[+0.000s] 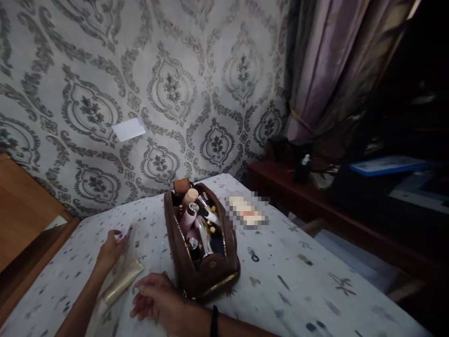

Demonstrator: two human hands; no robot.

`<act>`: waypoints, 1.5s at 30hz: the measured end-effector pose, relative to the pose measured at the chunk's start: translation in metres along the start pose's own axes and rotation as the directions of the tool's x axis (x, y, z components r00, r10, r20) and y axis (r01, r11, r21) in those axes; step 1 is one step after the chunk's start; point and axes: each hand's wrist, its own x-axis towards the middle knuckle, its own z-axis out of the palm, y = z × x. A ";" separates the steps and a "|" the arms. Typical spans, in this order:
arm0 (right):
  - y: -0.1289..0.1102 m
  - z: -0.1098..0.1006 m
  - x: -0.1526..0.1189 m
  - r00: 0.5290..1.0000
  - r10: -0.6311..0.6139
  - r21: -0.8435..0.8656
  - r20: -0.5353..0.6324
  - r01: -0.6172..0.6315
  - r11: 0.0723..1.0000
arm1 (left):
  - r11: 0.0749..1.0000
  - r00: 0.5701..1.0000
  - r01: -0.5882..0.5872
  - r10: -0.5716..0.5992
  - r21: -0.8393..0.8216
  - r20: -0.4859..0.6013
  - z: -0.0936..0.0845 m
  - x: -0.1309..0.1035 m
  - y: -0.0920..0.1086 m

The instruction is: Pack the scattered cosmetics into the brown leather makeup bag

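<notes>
A brown bag [229, 250] stands unzipped on the patterned white cloth [266, 281], with several bottles and tubes inside. My left hand [111, 248] is left of the bag, its thumb and fingers pinched on a small white and purple item [122, 235]. Near the bag's lower left side, my right hand [154, 297] hovers with its fingers apart and slightly curled, holding nothing that shows. Between my forearms a gold tube [122, 282] lies on what looks like a clear plastic pouch [131, 243].
A blurred-out flat cream item [246, 210] lies right of the bag. Wooden furniture [31, 210] borders the left side. At the right are a dark red shelf [277, 180], a purple curtain [322, 65] and a blue-edged object [389, 164]. Patterned wallpaper rises behind.
</notes>
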 end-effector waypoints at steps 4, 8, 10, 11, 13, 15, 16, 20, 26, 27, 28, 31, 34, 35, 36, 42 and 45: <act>0.005 -0.010 0.001 0.999 -0.008 0.059 0.039 0.006 0.998 | 0.902 1.000 -0.016 0.018 -0.432 0.000 -0.004 -0.031 -0.006; 0.000 -0.008 -0.004 1.000 -0.013 0.099 0.025 0.011 0.995 | 0.791 1.000 -0.017 0.018 -0.612 -0.004 -0.005 -0.074 0.010; -0.005 -0.006 -0.008 1.000 -0.019 0.100 0.005 0.019 0.995 | 0.719 0.997 -0.050 0.073 -0.693 0.003 -0.001 -0.093 0.019; -0.007 -0.004 -0.009 0.999 -0.037 0.105 0.011 0.035 0.994 | 0.702 0.994 -0.070 0.110 -0.709 0.010 0.002 -0.102 0.022; -0.010 -0.002 -0.009 0.994 -0.098 0.114 0.040 0.093 0.989 | 0.716 0.984 -0.140 0.178 -0.684 -0.015 0.010 -0.116 0.027; -0.012 0.000 -0.008 0.988 -0.146 0.118 0.045 0.140 0.983 | 0.762 0.960 -0.235 0.278 -0.604 -0.022 0.016 -0.127 0.029; -0.013 0.001 -0.007 0.988 -0.152 0.121 0.037 0.146 0.982 | 0.770 0.945 -0.286 0.325 -0.570 -0.036 0.019 -0.132 0.030; -0.016 0.003 -0.007 0.990 -0.138 0.126 -0.018 0.139 0.982 | 0.762 0.892 -0.416 0.449 -0.496 -0.059 0.022 -0.145 0.028; -0.019 0.005 -0.015 0.983 -0.182 0.035 -0.008 0.182 0.983 | 0.718 0.878 -0.413 0.478 -0.561 -0.034 0.015 -0.150 0.030; -0.019 0.005 -0.015 0.983 -0.185 0.017 -0.004 0.185 0.983 | 0.703 0.880 -0.400 0.474 -0.588 -0.033 0.012 -0.151 0.032; -0.019 0.006 -0.016 0.982 -0.188 0.000 -0.001 0.188 0.982 | 0.690 0.887 -0.382 0.461 -0.615 -0.032 0.010 -0.151 0.033; -0.017 0.006 -0.016 0.980 -0.200 -0.076 0.009 0.200 0.977 | 0.648 0.927 -0.306 0.369 -0.698 -0.064 0.002 -0.149 0.035; -0.015 0.005 -0.016 0.976 -0.219 -0.176 0.000 0.216 0.960 | 0.594 0.965 -0.237 0.238 -0.769 -0.113 -0.007 -0.141 0.030; -0.015 0.004 -0.015 0.975 -0.223 -0.201 -0.008 0.217 0.955 | 0.573 0.975 -0.208 0.189 -0.793 -0.119 -0.010 -0.138 0.027; -0.015 0.004 -0.015 0.974 -0.224 -0.215 -0.013 0.216 0.952 | 0.550 0.983 -0.176 0.145 -0.816 -0.115 -0.012 -0.134 0.024; -0.018 0.005 -0.017 0.993 -0.111 -0.094 0.029 0.114 0.989 | 0.306 1.000 0.002 0.015 -0.952 0.007 -0.009 -0.119 0.012; -0.019 0.004 -0.018 0.998 -0.016 -0.070 0.059 0.020 0.997 | 0.228 1.000 0.024 0.003 -0.973 0.025 -0.006 -0.117 0.011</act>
